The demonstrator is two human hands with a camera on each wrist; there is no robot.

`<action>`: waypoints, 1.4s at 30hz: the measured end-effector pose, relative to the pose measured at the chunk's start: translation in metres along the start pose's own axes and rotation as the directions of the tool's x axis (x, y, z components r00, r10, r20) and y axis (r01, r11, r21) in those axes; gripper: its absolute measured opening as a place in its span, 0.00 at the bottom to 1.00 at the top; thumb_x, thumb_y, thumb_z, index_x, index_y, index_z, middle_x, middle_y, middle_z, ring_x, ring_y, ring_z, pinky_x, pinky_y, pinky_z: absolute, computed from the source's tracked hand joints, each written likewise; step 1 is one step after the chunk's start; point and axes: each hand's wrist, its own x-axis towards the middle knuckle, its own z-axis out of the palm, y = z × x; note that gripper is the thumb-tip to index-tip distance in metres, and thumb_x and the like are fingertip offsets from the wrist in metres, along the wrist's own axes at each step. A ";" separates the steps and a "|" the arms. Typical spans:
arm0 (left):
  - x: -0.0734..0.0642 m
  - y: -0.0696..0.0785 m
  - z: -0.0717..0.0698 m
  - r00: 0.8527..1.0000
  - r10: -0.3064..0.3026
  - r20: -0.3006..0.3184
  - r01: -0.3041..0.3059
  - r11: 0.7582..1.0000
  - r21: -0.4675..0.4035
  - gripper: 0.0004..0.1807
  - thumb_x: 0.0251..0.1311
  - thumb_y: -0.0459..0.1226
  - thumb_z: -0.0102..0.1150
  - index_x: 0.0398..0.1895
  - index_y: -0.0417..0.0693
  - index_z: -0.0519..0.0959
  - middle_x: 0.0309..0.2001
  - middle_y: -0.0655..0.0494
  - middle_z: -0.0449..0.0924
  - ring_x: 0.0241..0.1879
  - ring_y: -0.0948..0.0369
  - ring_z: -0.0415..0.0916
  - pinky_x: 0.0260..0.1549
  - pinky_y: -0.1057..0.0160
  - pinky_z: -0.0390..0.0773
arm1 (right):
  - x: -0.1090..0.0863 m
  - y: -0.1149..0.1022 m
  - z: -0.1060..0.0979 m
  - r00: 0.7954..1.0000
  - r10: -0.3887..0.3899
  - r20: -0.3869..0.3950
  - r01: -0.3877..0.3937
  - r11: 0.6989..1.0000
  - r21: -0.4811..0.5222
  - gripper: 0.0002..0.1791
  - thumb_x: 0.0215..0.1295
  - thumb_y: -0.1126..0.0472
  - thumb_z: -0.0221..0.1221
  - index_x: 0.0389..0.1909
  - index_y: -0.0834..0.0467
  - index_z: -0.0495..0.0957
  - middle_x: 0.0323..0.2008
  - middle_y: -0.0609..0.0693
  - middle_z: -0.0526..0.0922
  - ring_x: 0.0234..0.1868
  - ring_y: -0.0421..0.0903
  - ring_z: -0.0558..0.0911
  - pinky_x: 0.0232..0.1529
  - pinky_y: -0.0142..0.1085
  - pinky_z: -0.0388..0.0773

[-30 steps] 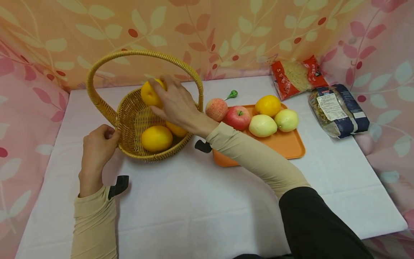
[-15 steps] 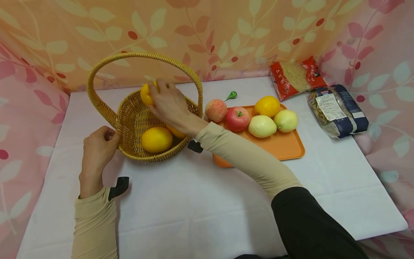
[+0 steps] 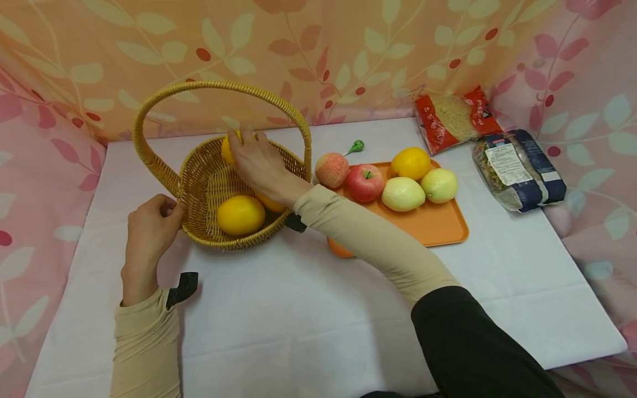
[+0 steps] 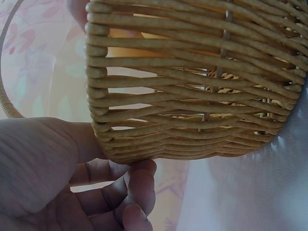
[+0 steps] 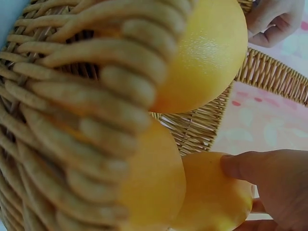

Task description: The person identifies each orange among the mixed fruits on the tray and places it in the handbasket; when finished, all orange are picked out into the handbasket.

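In the head view, my left hand (image 3: 151,229) pinches the left rim of a woven wicker basket (image 3: 199,193) with a tall arched handle. The left wrist view shows the thumb and fingers at the basket's rim (image 4: 98,91). My right hand (image 3: 264,168) reaches under the handle and grips a yellow-orange fruit (image 3: 229,150) at the basket's far side, mostly covered by the hand. In the right wrist view the thumb presses on this smooth fruit (image 5: 211,190). Two similar fruits lie in the basket: one in front (image 3: 241,214), another (image 3: 271,202) partly under my wrist.
Right of the basket, an orange tray (image 3: 423,232) bears a red apple (image 3: 365,183), a yellow fruit (image 3: 410,163) and two pale yellow-green fruits (image 3: 403,194). A peach-like fruit (image 3: 332,169) sits at its corner, near a green lollipop (image 3: 356,146). Two food packets (image 3: 517,171) lie beyond.
My right hand has moved slightly down toward the basket with the yellow-orange fruit, which now shows less. My left hand stays on the rim.
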 end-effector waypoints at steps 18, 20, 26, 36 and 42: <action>-0.001 0.001 -0.001 1.000 0.003 -0.002 -0.003 1.000 0.001 0.17 0.67 0.43 0.48 0.37 0.35 0.78 0.27 0.42 0.78 0.24 0.56 0.69 0.16 0.64 0.66 | 0.003 0.003 0.015 0.978 0.007 0.207 -0.016 0.999 0.044 0.20 0.75 0.62 0.45 0.65 0.56 0.64 0.58 0.56 0.73 0.51 0.54 0.78 0.41 0.38 0.82; 0.000 0.001 -0.001 1.000 0.006 0.000 -0.006 1.000 -0.001 0.17 0.67 0.43 0.48 0.37 0.36 0.78 0.27 0.42 0.79 0.23 0.57 0.69 0.16 0.64 0.66 | 0.003 0.003 0.015 0.973 -0.002 0.231 -0.007 0.999 0.038 0.20 0.75 0.61 0.46 0.65 0.57 0.64 0.58 0.56 0.74 0.53 0.54 0.77 0.45 0.39 0.81; 0.000 -0.001 0.000 1.000 0.009 -0.003 -0.009 1.000 -0.005 0.17 0.67 0.43 0.49 0.36 0.36 0.79 0.26 0.43 0.80 0.22 0.60 0.68 0.16 0.65 0.65 | 0.004 0.004 0.016 0.970 -0.001 0.244 -0.004 1.000 0.021 0.22 0.74 0.60 0.46 0.67 0.58 0.63 0.59 0.57 0.74 0.52 0.54 0.78 0.46 0.40 0.81; 0.000 -0.001 -0.001 1.000 0.003 0.006 -0.003 1.000 -0.006 0.18 0.67 0.44 0.48 0.36 0.36 0.78 0.26 0.43 0.79 0.21 0.60 0.67 0.16 0.65 0.66 | 0.003 0.004 0.015 0.963 0.037 0.265 -0.052 0.998 0.048 0.23 0.73 0.59 0.49 0.67 0.54 0.62 0.58 0.56 0.74 0.49 0.54 0.79 0.39 0.39 0.82; 0.000 0.001 -0.001 1.000 -0.003 0.011 0.003 1.000 -0.007 0.18 0.67 0.44 0.48 0.36 0.36 0.78 0.26 0.43 0.78 0.21 0.59 0.68 0.16 0.64 0.66 | 0.002 0.005 0.016 0.966 0.031 0.258 -0.045 0.998 0.049 0.24 0.73 0.58 0.49 0.68 0.54 0.61 0.58 0.56 0.74 0.49 0.54 0.79 0.38 0.40 0.82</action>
